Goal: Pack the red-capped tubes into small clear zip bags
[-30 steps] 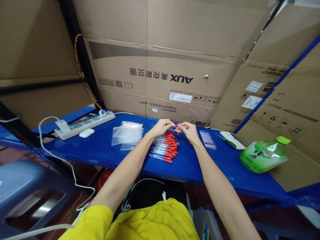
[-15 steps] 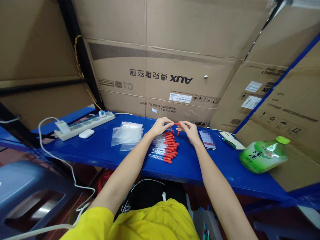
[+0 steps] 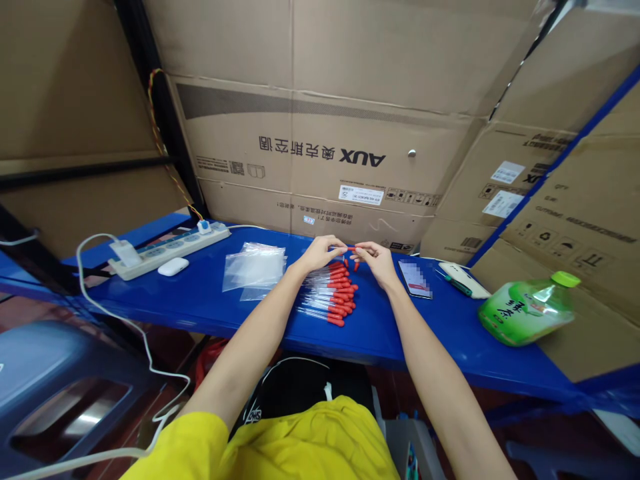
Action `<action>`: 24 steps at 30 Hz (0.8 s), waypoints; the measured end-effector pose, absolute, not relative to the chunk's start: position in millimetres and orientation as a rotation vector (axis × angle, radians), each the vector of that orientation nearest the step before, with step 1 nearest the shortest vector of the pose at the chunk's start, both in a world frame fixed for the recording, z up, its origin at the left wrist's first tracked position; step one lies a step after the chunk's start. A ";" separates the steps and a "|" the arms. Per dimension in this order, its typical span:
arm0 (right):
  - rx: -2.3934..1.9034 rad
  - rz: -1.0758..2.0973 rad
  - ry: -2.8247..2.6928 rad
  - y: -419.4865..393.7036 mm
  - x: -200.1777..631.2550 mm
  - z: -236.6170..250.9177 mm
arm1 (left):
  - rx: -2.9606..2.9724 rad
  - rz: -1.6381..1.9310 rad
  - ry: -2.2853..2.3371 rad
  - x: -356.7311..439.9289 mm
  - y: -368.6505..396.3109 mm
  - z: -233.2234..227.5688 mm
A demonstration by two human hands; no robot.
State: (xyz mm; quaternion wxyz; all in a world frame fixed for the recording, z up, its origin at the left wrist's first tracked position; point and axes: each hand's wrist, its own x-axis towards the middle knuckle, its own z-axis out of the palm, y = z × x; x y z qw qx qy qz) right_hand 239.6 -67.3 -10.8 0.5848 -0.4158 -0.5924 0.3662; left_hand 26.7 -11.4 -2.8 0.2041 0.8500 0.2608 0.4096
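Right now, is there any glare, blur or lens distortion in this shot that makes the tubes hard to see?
Head view: wide-angle bending bows the shelf edge and cartons; light is even and soft; glare shows on the clear bags and green bottle. The phone screen is blurred. The red-capped tubes and both hands, left hand, right hand, are small but fairly sharp.

I saw a blue desk (image 3: pixel 210 300) carrying a power strip (image 3: pixel 170 249) and white case (image 3: pixel 173 267) at far left, clear bags (image 3: pixel 255 268), red-capped tubes (image 3: pixel 333 293) mid-desk, then a phone (image 3: pixel 415 279), and a green bottle (image 3: pixel 527 310) lying right.
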 end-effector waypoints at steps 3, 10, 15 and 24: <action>-0.992 0.826 -1.409 -67.1 237.8 -12.2 | 2.408 1.087 0.710 23.7 -8.4 -4.0; -1.014 0.797 -1.420 -68.9 233.3 -12.4 | 2.358 1.106 0.661 22.1 -9.6 -1.5; -1.016 0.789 -1.417 -69.8 231.9 -13.4 | 2.352 1.080 0.648 23.3 -7.9 -4.2; -1.011 0.676 -1.420 -69.5 228.4 -12.8 | 2.314 1.070 0.631 23.4 -10.5 -2.2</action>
